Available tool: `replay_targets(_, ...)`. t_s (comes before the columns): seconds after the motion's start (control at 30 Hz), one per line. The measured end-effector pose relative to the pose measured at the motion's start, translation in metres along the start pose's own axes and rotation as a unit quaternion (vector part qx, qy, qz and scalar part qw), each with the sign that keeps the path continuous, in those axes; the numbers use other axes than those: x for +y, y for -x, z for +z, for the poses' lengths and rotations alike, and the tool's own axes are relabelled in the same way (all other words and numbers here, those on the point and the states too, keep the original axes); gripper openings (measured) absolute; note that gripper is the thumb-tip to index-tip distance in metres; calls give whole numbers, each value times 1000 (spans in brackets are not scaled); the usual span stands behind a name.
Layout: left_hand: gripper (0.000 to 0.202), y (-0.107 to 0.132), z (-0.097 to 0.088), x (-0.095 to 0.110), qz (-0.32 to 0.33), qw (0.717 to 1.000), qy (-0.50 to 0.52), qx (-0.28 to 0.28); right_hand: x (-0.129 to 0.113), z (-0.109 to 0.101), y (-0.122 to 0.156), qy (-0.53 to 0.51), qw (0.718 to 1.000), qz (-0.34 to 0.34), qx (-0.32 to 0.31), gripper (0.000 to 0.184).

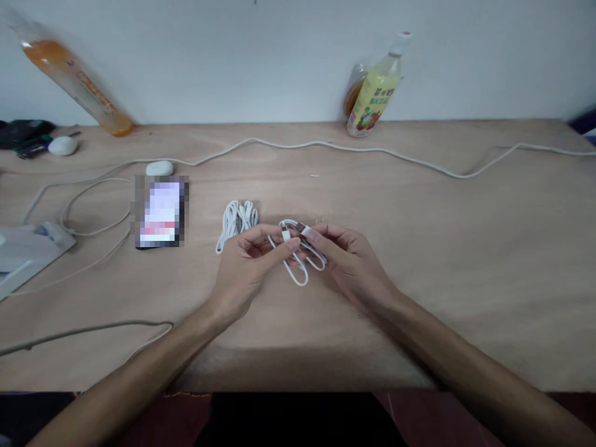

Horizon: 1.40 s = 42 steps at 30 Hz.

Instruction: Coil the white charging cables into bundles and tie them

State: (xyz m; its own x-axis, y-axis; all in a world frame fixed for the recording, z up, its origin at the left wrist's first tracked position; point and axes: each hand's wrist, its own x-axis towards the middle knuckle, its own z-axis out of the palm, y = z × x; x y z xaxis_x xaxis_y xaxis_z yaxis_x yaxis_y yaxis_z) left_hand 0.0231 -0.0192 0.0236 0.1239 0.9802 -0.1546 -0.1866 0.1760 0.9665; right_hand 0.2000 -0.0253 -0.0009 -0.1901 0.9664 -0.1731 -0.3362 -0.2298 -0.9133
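Between both hands, above the wooden table (456, 248), is a white USB cable (302, 282) with loops hanging down. My left hand (251, 257) pinches one white plug of it between thumb and fingers. In my right hand (344, 251) is the other end, a USB plug (302, 228) with its metal tip pointing up and left. The two plugs are close together. Just behind my left hand lies a bundle of coiled white cables (237, 220), partly covered by that hand.
A phone (161, 211) and a white earbud case (159, 168) lie to the left. A long white cord (321, 144) crosses the table. Against the wall stand an orange drink bottle (79, 87) and a yellow-green bottle (376, 93). A white box (28, 254) sits far left.
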Motion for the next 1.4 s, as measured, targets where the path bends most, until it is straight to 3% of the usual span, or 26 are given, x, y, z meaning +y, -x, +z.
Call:
replay_targets(0.33,19,-1,-3,2,-4,999,-38,-8,-11,-1,2,102,993,-35,-43,27)
replay_targets(0.7,15,1,-3,-1,26,998,-40,-36,-3,-3,-1,60,998,-36,0,23)
replay_targets(1.4,26,-5,-7,-4,-37,991,116,-59,-10,2,-2,-30,999,24,-5,30)
